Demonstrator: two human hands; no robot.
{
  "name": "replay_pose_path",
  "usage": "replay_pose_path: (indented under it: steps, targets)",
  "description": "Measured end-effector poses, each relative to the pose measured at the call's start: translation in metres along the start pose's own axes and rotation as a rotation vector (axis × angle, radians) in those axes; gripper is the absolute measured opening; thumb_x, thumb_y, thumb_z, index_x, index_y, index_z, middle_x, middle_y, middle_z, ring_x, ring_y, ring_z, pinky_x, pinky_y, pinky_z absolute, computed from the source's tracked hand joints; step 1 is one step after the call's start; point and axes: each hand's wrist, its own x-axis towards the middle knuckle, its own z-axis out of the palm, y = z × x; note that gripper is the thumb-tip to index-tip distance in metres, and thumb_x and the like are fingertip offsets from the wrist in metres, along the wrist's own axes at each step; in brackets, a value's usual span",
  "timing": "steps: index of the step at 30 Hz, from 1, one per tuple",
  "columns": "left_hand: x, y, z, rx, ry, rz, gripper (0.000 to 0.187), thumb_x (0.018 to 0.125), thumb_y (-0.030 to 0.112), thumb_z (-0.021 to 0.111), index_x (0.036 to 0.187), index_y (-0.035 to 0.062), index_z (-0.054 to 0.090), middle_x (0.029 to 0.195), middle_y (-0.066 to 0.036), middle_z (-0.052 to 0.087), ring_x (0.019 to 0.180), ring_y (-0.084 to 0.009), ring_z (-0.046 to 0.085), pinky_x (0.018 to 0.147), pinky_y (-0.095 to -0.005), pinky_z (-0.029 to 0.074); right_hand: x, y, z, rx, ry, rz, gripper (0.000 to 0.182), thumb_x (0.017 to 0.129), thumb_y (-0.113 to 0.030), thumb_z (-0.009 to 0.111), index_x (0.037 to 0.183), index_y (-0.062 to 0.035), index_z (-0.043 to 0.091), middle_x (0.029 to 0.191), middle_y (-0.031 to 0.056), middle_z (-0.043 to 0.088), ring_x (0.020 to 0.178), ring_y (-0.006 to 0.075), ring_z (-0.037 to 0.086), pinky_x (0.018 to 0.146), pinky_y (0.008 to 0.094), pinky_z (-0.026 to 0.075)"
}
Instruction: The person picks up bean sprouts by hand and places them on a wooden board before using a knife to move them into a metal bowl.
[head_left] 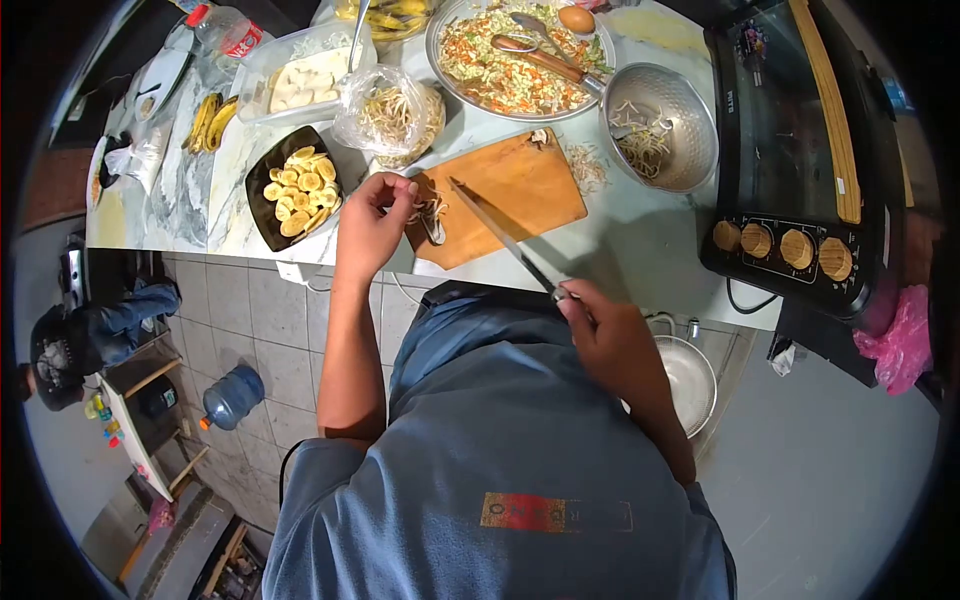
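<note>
The knife (490, 222) has a long, narrow, straight blade, grey and dull along most of its length, tapering to a slim tip; its dark handle is mostly hidden by the right hand (604, 335). That hand's grip is closed around the handle. The blade slants over the wooden cutting board (535, 185), its tip above the board's left half; whether it touches the wood I cannot tell.

The left hand (370, 228) is at the board's left edge, beside a small heap of bean sprouts (430, 210), thin, pale and brownish strands lying tangled. Its grip is drawn nearly together at thumb and forefinger; I cannot tell whether a strand is caught between them.

The board's near-left corner lies close to the near edge of the bench (640, 235), and the blade crosses the board's near edge toward the handle. Bare bench opens to the right of the board, as far as the black oven (790, 130). On the far side, room is tighter: a plastic bag of sprouts (400, 120) sits far left, a big round tray of chopped vegetables (470, 95) beyond, and a dimpled metal pan (692, 125) far right. A dark bowl of banana slices (262, 205) stands left of the left hand.

The knife's long axis runs diagonally from near right to far left, tip pointing far left.
</note>
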Motion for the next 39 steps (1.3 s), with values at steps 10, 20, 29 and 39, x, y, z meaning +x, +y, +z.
replay_pose_path:
  steps: [10, 20, 29, 39]
  targets:
    - [0.000, -0.005, -0.001, 0.014, -0.033, -0.024, 0.016, 0.099, 0.014, 0.067, 0.101, -0.0022, 0.067, 0.086, -0.005, 0.072, 0.079, -0.0090, 0.067, 0.072, -0.0246, 0.052, -0.002, 0.011, 0.008, -0.077, 0.037, 0.022, 0.024, 0.104, -0.024, 0.054, 0.117, -0.0043, 0.057, 0.088, 0.0232, 0.070, 0.080, 0.0451, 0.068, 0.069, 0.0529, 0.052]
    - [0.011, 0.008, 0.013, 0.025, -0.079, 0.000, 0.016, 0.099, 0.014, 0.068, 0.101, -0.0021, 0.067, 0.086, -0.005, 0.072, 0.077, -0.0072, 0.065, 0.071, -0.0238, 0.051, -0.022, 0.024, -0.014, -0.060, 0.217, 0.245, 0.027, 0.105, -0.023, 0.052, 0.124, -0.0042, 0.057, 0.091, 0.0231, 0.071, 0.088, 0.0447, 0.069, 0.073, 0.0496, 0.053]
    - [0.016, 0.015, 0.013, 0.071, -0.049, 0.029, 0.017, 0.098, 0.015, 0.069, 0.100, -0.0020, 0.068, 0.085, -0.006, 0.073, 0.076, -0.0087, 0.065, 0.069, -0.0251, 0.051, -0.021, 0.010, -0.012, -0.007, 0.111, 0.135, 0.028, 0.103, -0.024, 0.057, 0.123, -0.0038, 0.061, 0.090, 0.0241, 0.070, 0.084, 0.0432, 0.070, 0.072, 0.0479, 0.053]
    - [0.011, 0.006, 0.005, 0.092, -0.018, 0.022, 0.017, 0.097, 0.015, 0.070, 0.101, -0.0016, 0.069, 0.085, -0.005, 0.072, 0.078, -0.0083, 0.064, 0.070, -0.0245, 0.050, -0.026, 0.008, 0.002, 0.058, -0.029, 0.070, 0.027, 0.103, -0.027, 0.057, 0.122, -0.0094, 0.062, 0.088, 0.0221, 0.071, 0.083, 0.0438, 0.069, 0.072, 0.0496, 0.054]
